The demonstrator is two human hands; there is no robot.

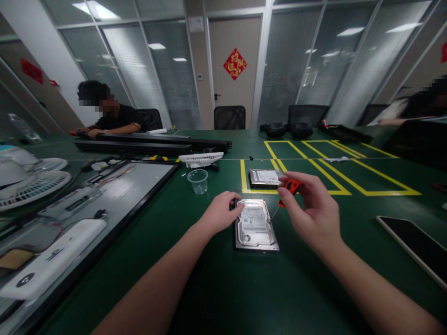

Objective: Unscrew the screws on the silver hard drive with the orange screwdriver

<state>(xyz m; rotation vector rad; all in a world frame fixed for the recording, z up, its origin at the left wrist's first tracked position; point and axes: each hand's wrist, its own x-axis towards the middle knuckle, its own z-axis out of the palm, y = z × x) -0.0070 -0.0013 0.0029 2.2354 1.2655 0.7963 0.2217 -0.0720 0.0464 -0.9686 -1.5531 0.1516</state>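
Note:
A silver hard drive (256,223) lies label side up on the green table in front of me. My left hand (223,211) grips its far left corner, thumb on top and fingers at the side. My right hand (310,209) is closed around the orange and black handle of a screwdriver (292,187). The thin shaft slants down to the drive's right edge; whether the tip sits in a screw is too small to tell. Just beyond lies a second hard drive (265,177), partly behind my right fingertips.
A clear plastic cup (198,181) stands left of the drives, near a white fan part (200,159). A large opened panel (115,209) fills the left side. At right lies a phone (415,246). Yellow tape (296,191) marks the table. Two people sit across it.

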